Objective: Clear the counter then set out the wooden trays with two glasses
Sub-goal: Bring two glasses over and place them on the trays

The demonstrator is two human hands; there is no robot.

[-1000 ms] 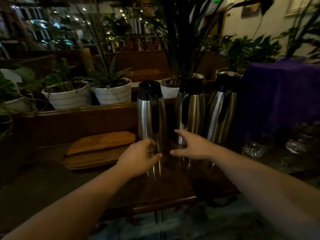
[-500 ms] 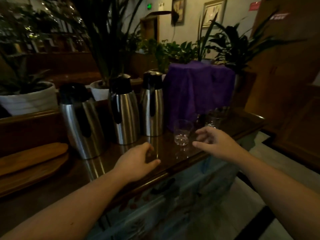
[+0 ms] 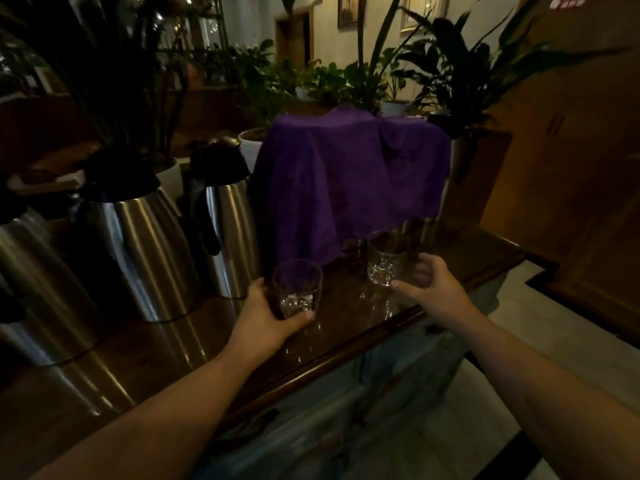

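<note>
Left hand [image 3: 266, 318] wraps the near glass [image 3: 297, 289] at lower centre; right hand [image 3: 427, 284] cups the second glass [image 3: 385, 259] just right of it, grip not fully closed, I think. Cut glass probably means light, slick, breakable, so hold low on the walls. Counter [image 3: 346, 336] edge is close, flasks [image 3: 145, 251] crowd the left.

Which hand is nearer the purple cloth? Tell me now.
Right. The right hand cups a glass just in front of the purple cloth, near its hem. The left hand holds the other glass farther forward, nearer the jugs.
</note>
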